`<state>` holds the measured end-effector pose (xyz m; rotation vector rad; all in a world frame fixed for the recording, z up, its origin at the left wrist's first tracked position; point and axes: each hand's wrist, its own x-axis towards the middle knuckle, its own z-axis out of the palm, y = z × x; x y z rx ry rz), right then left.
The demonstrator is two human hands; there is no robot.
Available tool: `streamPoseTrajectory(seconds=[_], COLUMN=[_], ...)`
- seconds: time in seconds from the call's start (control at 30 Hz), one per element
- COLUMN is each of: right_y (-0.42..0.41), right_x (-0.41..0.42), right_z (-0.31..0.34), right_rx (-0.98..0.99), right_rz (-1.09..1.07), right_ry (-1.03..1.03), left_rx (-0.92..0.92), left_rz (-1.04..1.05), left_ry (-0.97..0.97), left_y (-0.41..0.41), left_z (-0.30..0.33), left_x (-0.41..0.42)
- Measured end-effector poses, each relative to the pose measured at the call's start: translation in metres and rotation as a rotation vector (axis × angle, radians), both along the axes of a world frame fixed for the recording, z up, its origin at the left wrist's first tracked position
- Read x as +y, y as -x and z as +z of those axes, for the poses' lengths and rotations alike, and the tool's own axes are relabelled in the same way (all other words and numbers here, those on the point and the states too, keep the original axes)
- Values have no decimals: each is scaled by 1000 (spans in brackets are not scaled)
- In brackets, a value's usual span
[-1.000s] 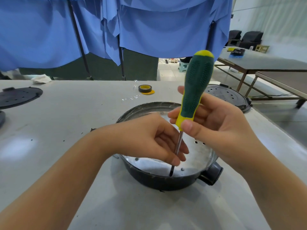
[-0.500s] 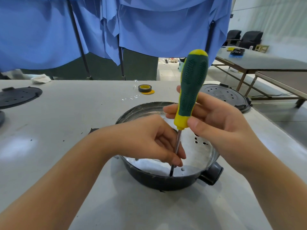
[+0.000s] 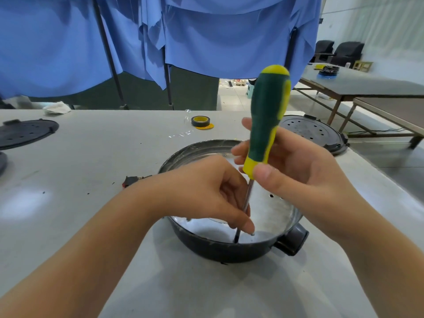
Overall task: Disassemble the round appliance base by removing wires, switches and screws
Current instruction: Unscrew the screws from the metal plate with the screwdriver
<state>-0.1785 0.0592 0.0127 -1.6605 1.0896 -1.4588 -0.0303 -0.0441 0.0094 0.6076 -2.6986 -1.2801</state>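
Two hands grip screwdriver (image 3: 266, 120): right (image 3: 296, 171) handle, left (image 3: 206, 193) shaft, tip inside base (image 3: 220, 249).

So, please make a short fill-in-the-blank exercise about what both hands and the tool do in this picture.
1. The right hand holds the screwdriver by its green and ____ handle.
2. The left hand pinches the tool's metal ____.
3. The tip points down inside the round appliance base, near its ____ rim.
4. A roll of tape lies on the ____ behind the base.

Missing words: yellow; shaft; front; table
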Motion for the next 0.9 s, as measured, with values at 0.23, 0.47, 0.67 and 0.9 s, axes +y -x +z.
streamPoseTrajectory(seconds=[0.23,0.47,0.67,0.9], right_y=[1,5,9,9], right_x=[-2,-4,-5,-8], right_z=[-1,0,1,-4], right_rx=[-35,-216,-168,18], right_rz=[-141,-239,-353,-385], right_ry=[36,91,74,59], left_rx=[-87,-272,-324,-328], left_rz=[-22,-73,-127,-126], left_ry=[6,39,114,168], left_y=[-2,-9,-5,1], left_z=[2,1,-4,-9], left_x=[-4,-6,-2,1])
